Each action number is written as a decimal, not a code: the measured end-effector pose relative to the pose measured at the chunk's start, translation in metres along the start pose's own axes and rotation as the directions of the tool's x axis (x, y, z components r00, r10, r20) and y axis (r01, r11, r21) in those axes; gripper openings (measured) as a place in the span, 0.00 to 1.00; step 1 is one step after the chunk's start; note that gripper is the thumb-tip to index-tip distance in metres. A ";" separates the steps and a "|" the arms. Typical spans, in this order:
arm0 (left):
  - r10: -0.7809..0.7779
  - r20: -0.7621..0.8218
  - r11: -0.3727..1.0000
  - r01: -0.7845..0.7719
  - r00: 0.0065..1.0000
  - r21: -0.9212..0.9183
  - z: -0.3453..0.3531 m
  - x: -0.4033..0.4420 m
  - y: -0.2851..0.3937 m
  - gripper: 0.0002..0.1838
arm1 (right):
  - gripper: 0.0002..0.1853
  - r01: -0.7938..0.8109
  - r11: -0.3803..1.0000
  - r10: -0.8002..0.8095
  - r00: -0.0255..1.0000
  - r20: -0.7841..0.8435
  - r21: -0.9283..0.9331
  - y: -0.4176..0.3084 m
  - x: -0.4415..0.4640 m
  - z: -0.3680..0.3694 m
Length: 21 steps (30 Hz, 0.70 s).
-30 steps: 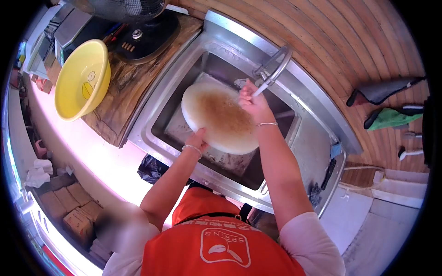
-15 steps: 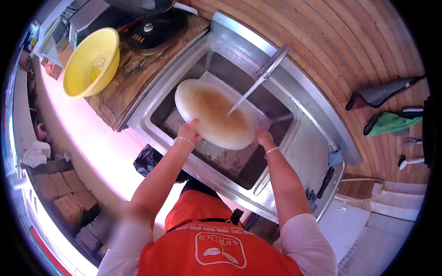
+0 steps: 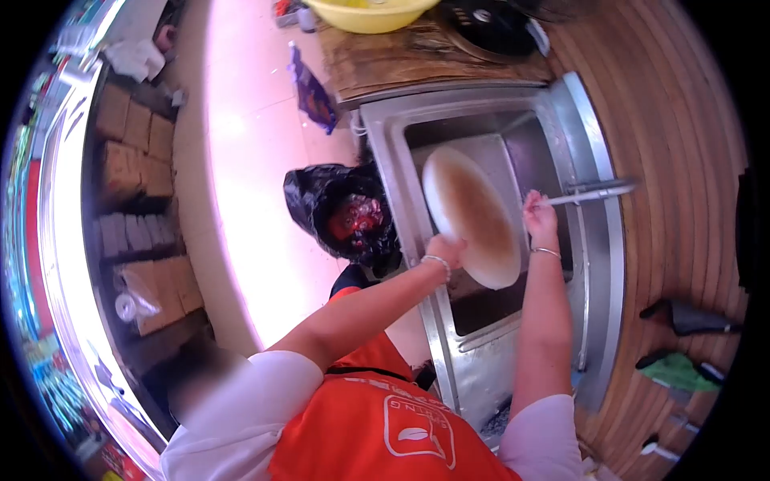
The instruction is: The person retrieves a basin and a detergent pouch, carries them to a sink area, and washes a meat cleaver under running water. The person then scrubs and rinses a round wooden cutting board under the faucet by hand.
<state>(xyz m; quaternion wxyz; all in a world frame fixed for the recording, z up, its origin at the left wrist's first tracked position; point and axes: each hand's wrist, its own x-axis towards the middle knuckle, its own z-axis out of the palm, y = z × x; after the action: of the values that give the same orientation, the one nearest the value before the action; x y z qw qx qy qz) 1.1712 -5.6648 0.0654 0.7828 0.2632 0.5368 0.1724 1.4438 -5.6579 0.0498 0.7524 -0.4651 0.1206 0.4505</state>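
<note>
A round white chopping board (image 3: 473, 212), brown-stained across its middle, is held tilted inside the steel sink (image 3: 393, 152). My left hand (image 3: 449, 250) grips its near left edge, the fingers partly hidden at the rim. My right hand (image 3: 541, 215) is off the board, just beyond its right side, at the end of the water stream from the tap (image 3: 597, 191). Nothing shows in that hand; its fingers look loosely curled and somewhat apart.
A black bag-lined bin (image 3: 341, 212) with red waste stands left of the sink. Beyond the sink, a wooden counter (image 3: 441, 72) carries a yellow basin (image 3: 373, 14) and a dark round appliance (image 3: 489, 28). Cloths (image 3: 678, 371) hang on the slatted wall at right.
My right hand has left the board's edge and moved to the water stream. My left hand keeps its grip on the board. The head view has turned, bringing the bin into sight.
</note>
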 end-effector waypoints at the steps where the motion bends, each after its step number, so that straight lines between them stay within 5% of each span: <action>1: 0.057 0.008 0.998 -0.057 0.998 -0.031 0.003 0.005 -0.010 0.10 | 0.13 -0.093 0.994 0.099 0.987 0.125 -0.057 -0.004 0.002 -0.002; 2: 0.116 0.018 0.992 -0.115 0.993 -0.059 0.003 0.011 -0.019 0.11 | 0.17 -0.175 0.977 0.200 0.950 0.240 -0.120 -0.006 0.004 -0.004; 5: 0.065 -0.050 0.996 -0.062 0.997 0.070 0.003 -0.004 0.001 0.16 | 0.22 -0.238 0.971 0.239 0.960 0.145 -0.026 -0.007 -0.004 0.008; 8: 0.043 -0.031 0.993 -0.039 0.999 0.109 0.000 0.010 -0.010 0.17 | 0.20 -0.277 0.961 0.267 0.939 0.217 0.015 -0.010 0.004 -0.001; 11: 0.034 -0.059 0.991 -0.026 0.998 0.130 -0.004 0.004 -0.005 0.15 | 0.20 -0.172 0.985 0.174 0.976 0.132 -0.027 -0.015 0.012 -0.007; 14: 0.032 -0.047 0.956 -0.017 0.998 0.292 -0.013 0.011 -0.008 0.17 | 0.18 -0.114 0.953 0.106 0.993 -0.043 -0.281 -0.016 0.008 0.003; 21: -0.082 -0.014 0.918 0.082 0.996 0.387 -0.027 -0.003 0.029 0.22 | 0.09 -0.126 0.990 0.113 0.976 -0.187 -0.059 -0.001 0.001 0.010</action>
<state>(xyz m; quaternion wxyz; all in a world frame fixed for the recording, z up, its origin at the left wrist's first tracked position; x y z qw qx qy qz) 1.1452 -5.6369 0.0775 0.7225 0.3901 0.5700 0.0297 1.4430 -5.6493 0.0549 0.6929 -0.5227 0.2010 0.4541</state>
